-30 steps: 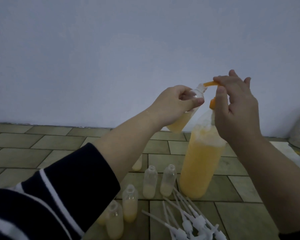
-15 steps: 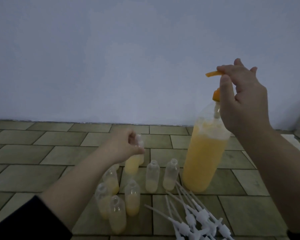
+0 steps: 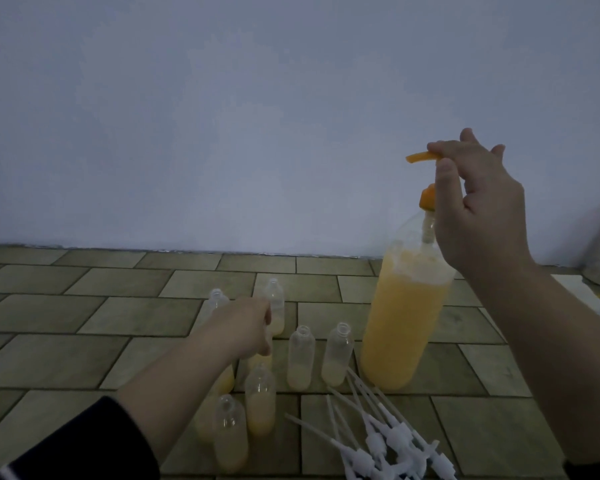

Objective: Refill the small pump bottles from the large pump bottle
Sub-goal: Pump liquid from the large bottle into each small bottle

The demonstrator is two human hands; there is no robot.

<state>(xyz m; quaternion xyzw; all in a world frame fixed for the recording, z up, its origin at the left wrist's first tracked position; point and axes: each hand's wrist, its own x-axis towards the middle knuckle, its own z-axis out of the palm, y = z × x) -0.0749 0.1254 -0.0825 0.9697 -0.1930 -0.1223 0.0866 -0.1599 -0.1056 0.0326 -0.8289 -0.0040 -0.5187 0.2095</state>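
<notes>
- While the refilling is partway through, the right hand (image 3: 482,216) is resting on top of the large pump bottle (image 3: 400,320), its fingers (image 3: 445,150) curling over the orange pump head (image 3: 421,156) with the thumb lying alongside the pump collar.
- Below those fingers, the large pump bottle is standing upright on the tiled floor (image 3: 84,306), holding orange liquid to a little below its shoulder.
- The left hand (image 3: 246,327) is reaching low among the small bottles (image 3: 260,400); its fingers appear loosely curled beside one bottle (image 3: 274,306), but whether they are gripping or just touching it cannot be told.
- Nearer the camera than the left fingers, several small bottles are standing with a higher level of orange liquid; these are judged refilled.
- Between the left fingers and the large bottle, two small bottles (image 3: 301,358) are holding only a shallow pale layer; these are judged as awaiting filling.
- Every small bottle in view is standing open, with no pump fitted.
- Below the right hand, a heap of white pump tops (image 3: 381,441) with dip tubes is lying on the floor, none installed.
- Remaining work, as judged: filling the low bottles, then presumably fitting the pumps.
</notes>
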